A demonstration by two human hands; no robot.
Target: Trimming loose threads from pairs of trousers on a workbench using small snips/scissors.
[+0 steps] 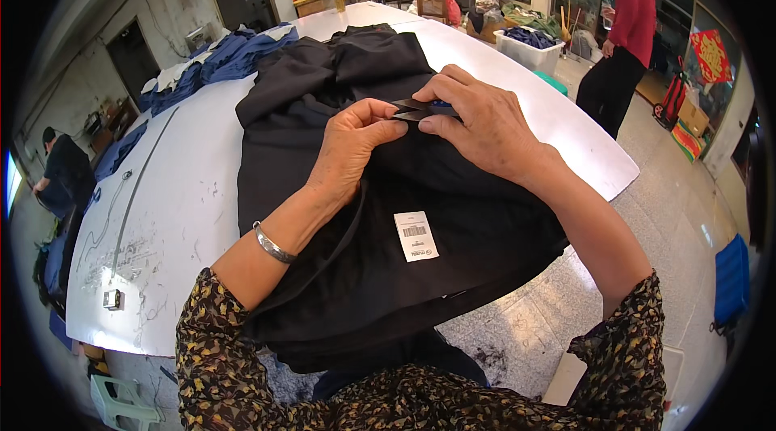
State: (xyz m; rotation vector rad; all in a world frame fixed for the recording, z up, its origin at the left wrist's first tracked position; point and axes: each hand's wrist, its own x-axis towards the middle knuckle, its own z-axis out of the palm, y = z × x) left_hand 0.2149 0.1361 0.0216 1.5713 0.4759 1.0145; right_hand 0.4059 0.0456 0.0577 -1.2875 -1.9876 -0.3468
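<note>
A pair of thread snips (418,110) with dark metal blades and a bit of blue at the handle is in my right hand (485,119). The blades are parted, and their tips reach the thumb and forefinger of my left hand (351,143). Those two fingertips are close together; whether a thread or a bit of cloth is between them is too small to tell. Beneath both hands a black garment (485,213) is spread over the table and hangs past its near edge. On its cloth lies a white label (416,236) with a barcode and print.
The white table (182,188) bears a pile of blue garments (224,61) at far left and a small box-like object (112,299) at near left. A person in a red top (630,13) stands right, by a clear plastic bin (533,55). Another person (66,158) bends at left. A green stool (124,401) stands below.
</note>
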